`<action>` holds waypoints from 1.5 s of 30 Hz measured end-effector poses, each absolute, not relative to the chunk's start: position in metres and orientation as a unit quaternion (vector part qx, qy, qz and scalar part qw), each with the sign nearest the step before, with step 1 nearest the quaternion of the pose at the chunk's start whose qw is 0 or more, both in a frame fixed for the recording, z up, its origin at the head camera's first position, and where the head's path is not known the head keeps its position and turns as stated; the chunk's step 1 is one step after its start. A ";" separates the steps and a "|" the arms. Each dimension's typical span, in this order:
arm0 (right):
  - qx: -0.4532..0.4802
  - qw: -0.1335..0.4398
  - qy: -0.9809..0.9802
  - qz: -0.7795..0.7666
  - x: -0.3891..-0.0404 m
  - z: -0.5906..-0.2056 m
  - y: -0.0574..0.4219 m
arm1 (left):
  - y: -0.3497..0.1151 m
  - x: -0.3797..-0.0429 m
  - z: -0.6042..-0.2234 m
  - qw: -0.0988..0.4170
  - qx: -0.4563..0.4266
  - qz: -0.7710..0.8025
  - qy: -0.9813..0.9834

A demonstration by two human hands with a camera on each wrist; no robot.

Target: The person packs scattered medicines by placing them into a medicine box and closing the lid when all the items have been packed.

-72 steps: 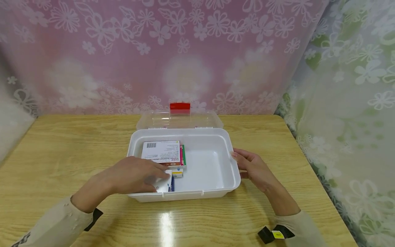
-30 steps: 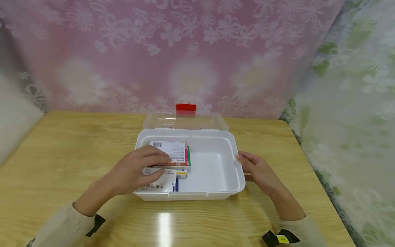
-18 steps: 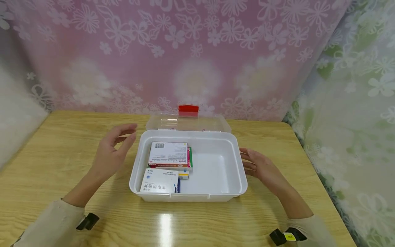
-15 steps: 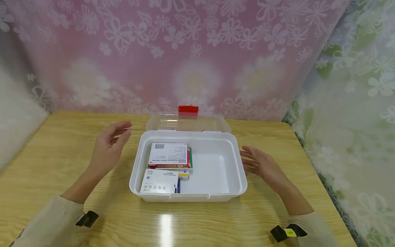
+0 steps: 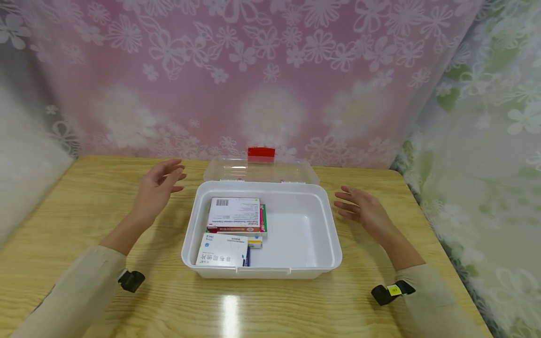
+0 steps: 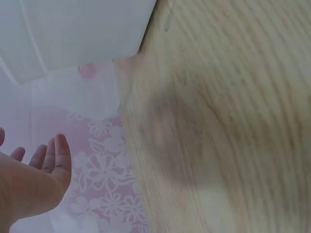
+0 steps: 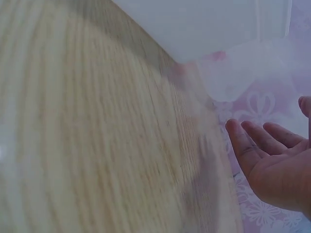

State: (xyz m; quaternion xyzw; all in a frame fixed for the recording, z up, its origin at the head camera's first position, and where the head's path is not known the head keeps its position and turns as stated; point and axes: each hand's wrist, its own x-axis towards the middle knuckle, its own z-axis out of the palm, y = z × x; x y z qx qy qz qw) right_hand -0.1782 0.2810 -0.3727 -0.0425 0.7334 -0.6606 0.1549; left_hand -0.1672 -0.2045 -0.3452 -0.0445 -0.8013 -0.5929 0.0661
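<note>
A white plastic storage box [image 5: 297, 271] stands on the table, its clear lid [image 5: 220, 170] with a red latch [image 5: 261, 154] swung back behind it. In its left half lie medicine boxes: a white one with a barcode [image 5: 234, 212] sits over a green-and-pink one [image 5: 264, 220]. In front of them is a white box with blue marks [image 5: 221, 249], beside a small yellow-striped box [image 5: 255, 242]. My left hand [image 5: 158, 188] hovers left of the storage box, fingers relaxed, holding nothing. Just off the right wall is my right hand [image 5: 365, 211], also loose and holding nothing.
The wooden table [image 5: 279, 310] reaches back to a pink floral curtain [image 5: 270, 84]. A pale green floral curtain [image 5: 490, 164] hangs along the right side. Each wrist carries a black strapped camera, such as the left one [image 5: 131, 280].
My left hand has left the medicine boxes and moved out past the storage box's left side. The right hand has let go of the right wall and drawn slightly away.
</note>
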 end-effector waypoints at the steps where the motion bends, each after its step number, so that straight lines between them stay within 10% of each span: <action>1: -0.039 0.156 0.733 -0.661 -0.181 -0.374 0.282 | -0.204 -0.169 -0.346 0.059 -0.043 -0.597 -0.799; 28: 0.071 0.233 0.702 -0.669 -0.249 -0.384 0.237 | -0.189 -0.225 -0.366 -0.211 0.107 -0.734 -0.637; 45: 0.078 0.237 0.650 -0.717 -0.262 -0.383 0.222 | -0.183 -0.238 -0.378 -0.211 0.076 -0.755 -0.616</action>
